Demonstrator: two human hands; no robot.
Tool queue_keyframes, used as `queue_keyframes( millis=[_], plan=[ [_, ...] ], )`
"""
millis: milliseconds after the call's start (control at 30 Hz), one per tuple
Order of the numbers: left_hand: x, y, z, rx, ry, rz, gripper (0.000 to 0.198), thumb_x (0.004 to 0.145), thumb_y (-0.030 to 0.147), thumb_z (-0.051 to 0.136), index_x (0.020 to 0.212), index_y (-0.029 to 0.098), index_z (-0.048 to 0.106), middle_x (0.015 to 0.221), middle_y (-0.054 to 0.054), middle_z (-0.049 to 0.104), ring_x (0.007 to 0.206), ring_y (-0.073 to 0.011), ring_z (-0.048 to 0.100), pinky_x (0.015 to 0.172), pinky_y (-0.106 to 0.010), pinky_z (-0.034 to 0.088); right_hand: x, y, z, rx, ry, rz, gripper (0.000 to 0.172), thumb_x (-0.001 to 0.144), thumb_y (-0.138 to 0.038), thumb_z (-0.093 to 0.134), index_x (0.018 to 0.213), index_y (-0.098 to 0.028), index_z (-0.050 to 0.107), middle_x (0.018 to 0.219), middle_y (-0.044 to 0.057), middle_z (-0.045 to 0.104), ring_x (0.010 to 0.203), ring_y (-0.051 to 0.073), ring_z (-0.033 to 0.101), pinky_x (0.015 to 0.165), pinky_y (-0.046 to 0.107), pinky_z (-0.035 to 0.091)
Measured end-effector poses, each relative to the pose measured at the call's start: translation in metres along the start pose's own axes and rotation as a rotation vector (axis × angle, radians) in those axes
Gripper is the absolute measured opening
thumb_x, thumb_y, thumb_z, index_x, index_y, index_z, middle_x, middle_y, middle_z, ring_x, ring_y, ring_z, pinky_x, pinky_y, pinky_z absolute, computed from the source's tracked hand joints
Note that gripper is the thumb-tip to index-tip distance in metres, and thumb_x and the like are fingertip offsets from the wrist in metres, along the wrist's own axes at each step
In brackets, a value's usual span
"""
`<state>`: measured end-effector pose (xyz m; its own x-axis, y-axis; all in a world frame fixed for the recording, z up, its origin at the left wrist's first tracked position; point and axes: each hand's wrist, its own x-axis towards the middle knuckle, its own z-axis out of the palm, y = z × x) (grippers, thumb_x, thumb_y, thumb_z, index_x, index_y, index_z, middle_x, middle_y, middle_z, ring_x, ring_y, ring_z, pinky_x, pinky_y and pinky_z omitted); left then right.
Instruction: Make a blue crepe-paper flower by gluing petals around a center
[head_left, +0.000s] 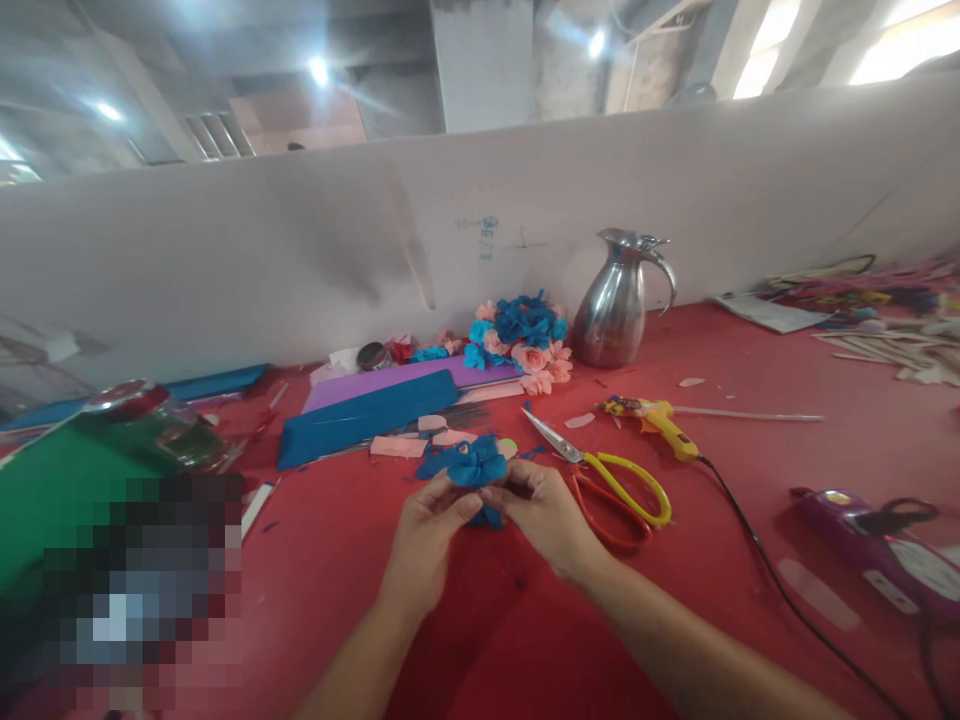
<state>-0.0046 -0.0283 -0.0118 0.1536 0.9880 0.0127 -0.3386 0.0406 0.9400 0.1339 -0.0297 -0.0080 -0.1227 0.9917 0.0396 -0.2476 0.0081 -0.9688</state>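
Observation:
Between my two hands is a blue paper flower (478, 464), its crinkled petals facing up. My left hand (429, 520) pinches it from the left side. From the right, my right hand (546, 515) grips its lower edge with thumb and fingers close together. More blue paper shows just below the fingers and behind the flower. To the right of my right hand lie scissors (600, 470) with one yellow and one red handle, blades pointing up and left. Small pink paper pieces (399, 446) lie beyond my hands.
A bunch of blue and pink paper flowers (529, 340) sits near a steel jug (616, 300) by the white partition. At right are a yellow glue gun (660, 420) with its cord and a purple power strip (877, 540). Blue paper (367, 415) and a glass jar (161, 425) lie left.

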Motion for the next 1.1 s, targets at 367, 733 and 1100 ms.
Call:
queue_keyframes(
  millis=[367,733,1100],
  plan=[
    [0.004,-0.001,-0.006,0.098,0.103,0.095,0.008,0.071,0.026,0.073,0.076,0.020,0.076,0.081,-0.003,0.073,0.081,-0.0186,0.062,0.081,-0.032,0.047,-0.006,-0.011,0.004,0.091,0.007,0.032,0.018,0.066,-0.034,0.069,0.068,-0.018,0.062,0.060,-0.003,0.054,0.054,0.010,0.044,0.054,0.024,0.034],
    [0.004,0.014,-0.008,0.406,0.047,0.191,0.015,0.075,0.029,0.069,0.083,0.019,0.074,0.079,-0.002,0.071,0.076,-0.0192,0.061,0.076,-0.028,0.047,-0.008,-0.019,0.003,0.179,0.027,0.117,0.036,0.072,-0.053,0.063,0.063,-0.019,0.061,0.056,-0.001,0.053,0.054,0.013,0.046,0.053,0.026,0.030],
    [0.007,0.013,-0.012,0.407,-0.105,0.212,0.009,0.078,0.025,0.065,0.084,0.020,0.069,0.079,-0.004,0.067,0.072,-0.0175,0.059,0.070,-0.027,0.047,-0.006,-0.023,0.001,0.392,0.018,0.209,0.025,0.058,-0.034,0.075,0.065,-0.017,0.059,0.053,-0.005,0.052,0.046,0.006,0.041,0.048,0.022,0.027]
  ],
)
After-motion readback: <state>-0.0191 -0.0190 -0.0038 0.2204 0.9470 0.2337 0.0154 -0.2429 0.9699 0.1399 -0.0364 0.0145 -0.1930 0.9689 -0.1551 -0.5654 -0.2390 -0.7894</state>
